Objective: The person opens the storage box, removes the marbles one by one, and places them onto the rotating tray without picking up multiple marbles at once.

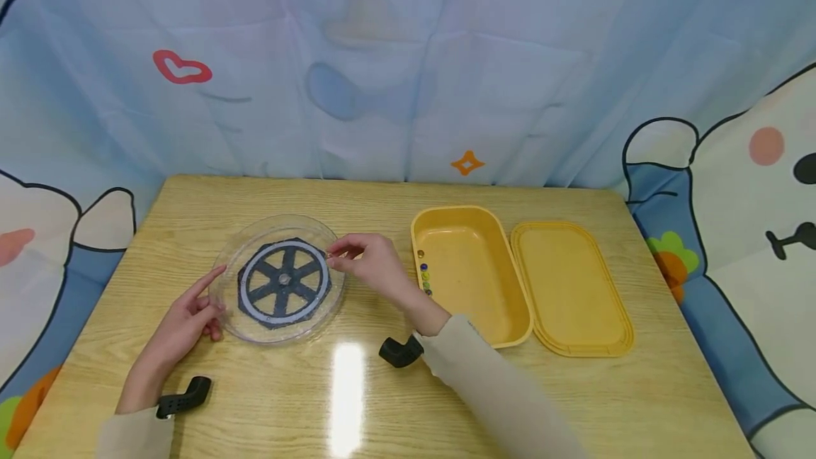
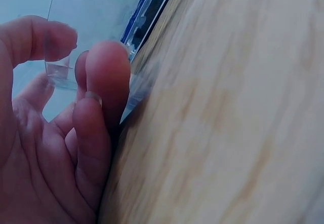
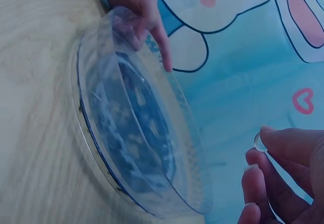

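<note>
In the head view, the clear round dish (image 1: 296, 227) lies on the left part of the table (image 1: 255, 409), with a dark six-spoked wheel (image 1: 280, 303) and its pale ring showing at the middle. My right hand (image 1: 377, 265) reaches to the dish's right edge, thumb and finger drawn narrow; my left hand (image 1: 181, 324) is at the opposite side. A yellow tray (image 1: 474, 275) holds small coloured beads (image 1: 425, 277) along its left wall, its lid (image 1: 574, 289) just beside it.

In the left wrist view, my fingertips lie close about the transparent wall, one tip showing through it. I cannot tell whether they grip or only brace. I'd keep that pressure even, since such a dish could slide.

In the right wrist view, I pinch a clear bead (image 3: 259, 143), glassy, rounded and partly hidden by my thumb. Whether it is above the rim or just outside, I cannot tell. Something this smooth probably wants a light, square pinch at the very tips, wrist clear of the rim.
</note>
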`<state>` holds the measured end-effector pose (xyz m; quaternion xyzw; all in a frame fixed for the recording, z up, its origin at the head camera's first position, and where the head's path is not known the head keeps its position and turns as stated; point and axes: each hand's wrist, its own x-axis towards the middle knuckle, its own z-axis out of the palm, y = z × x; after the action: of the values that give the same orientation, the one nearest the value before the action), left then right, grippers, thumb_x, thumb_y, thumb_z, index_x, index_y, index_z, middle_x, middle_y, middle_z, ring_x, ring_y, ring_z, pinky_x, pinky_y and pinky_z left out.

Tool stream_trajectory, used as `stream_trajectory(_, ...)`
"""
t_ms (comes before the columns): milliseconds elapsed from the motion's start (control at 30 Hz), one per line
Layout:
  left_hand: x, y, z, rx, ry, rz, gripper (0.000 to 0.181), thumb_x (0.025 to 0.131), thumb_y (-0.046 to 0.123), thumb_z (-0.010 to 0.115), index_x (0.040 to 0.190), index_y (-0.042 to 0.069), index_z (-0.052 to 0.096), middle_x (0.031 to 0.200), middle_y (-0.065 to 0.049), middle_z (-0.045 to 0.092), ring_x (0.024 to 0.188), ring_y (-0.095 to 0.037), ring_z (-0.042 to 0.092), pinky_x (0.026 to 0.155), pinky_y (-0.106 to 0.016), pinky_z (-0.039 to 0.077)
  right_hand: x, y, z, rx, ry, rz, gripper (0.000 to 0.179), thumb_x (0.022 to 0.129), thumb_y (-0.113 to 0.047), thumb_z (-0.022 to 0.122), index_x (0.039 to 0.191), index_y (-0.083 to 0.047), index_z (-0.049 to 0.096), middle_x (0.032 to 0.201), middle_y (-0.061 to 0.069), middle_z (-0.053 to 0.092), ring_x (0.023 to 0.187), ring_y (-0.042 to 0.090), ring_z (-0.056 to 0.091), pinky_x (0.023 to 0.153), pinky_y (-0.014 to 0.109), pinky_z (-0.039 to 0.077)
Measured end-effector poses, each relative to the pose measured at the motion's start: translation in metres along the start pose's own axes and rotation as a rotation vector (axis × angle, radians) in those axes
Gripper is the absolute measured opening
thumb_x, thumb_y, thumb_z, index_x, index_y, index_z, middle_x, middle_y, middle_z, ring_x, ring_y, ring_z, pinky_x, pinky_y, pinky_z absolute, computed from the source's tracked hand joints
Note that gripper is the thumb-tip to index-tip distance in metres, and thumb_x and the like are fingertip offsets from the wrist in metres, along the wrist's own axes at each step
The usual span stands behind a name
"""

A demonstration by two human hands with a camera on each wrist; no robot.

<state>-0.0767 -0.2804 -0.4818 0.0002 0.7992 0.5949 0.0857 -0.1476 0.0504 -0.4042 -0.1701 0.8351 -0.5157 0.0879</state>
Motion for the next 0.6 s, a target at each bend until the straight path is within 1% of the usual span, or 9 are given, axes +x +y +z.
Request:
stream_trajectory(133, 0.0, 0.0, 0.0, -0.004, 0.0, -0.003, 0.066, 0.099, 0.001, 0.053, 0.158, 0.012, 0.026, 0.067, -0.007, 0.052, 0.055, -0.019, 0.06, 0.054, -0.031, 0.055, -0.002, 0.001, 0.012, 0.042, -0.03, 0.008, 0.018, 0.088, -0.014, 0.077, 0.104, -0.007, 0.077, 0.092, -0.004, 0.071, 0.079, 0.012, 0.061, 0.063, 0.024, 0.049)
stream_trajectory(267, -0.001, -0.001, 0.0, -0.011, -0.002, 0.009, 0.066, 0.099, -0.001, 0.052, 0.158, 0.011, 0.026, 0.067, -0.007, 0.051, 0.055, -0.019, 0.059, 0.053, -0.031, 0.055, -0.002, 0.002, 0.016, 0.056, -0.036, 0.017, 0.015, 0.088, -0.015, 0.077, 0.102, -0.009, 0.077, 0.091, -0.006, 0.07, 0.078, 0.012, 0.06, 0.063, 0.024, 0.05)
stream_trajectory(433, -0.001, 0.0, 0.0, -0.012, -0.004, 0.014, 0.066, 0.099, -0.001, 0.052, 0.158, 0.01, 0.026, 0.066, -0.006, 0.051, 0.054, -0.019, 0.059, 0.053, -0.031, 0.055, -0.002, 0.003, 0.015, 0.053, -0.032, 0.042, 0.017, 0.088, -0.014, 0.077, 0.104, -0.008, 0.077, 0.093, -0.006, 0.071, 0.079, 0.012, 0.061, 0.063, 0.024, 0.05)
stream_trajectory(600, -0.001, 0.0, 0.0, -0.012, -0.001, 0.002, 0.065, 0.099, 0.0, 0.052, 0.158, 0.011, 0.027, 0.067, -0.006, 0.05, 0.055, -0.018, 0.059, 0.053, -0.031, 0.055, -0.002, 0.007, 0.008, 0.091, -0.002, 0.07, 0.02, 0.088, -0.012, 0.076, 0.108, -0.007, 0.077, 0.098, -0.003, 0.072, 0.084, 0.014, 0.062, 0.066, 0.024, 0.051)
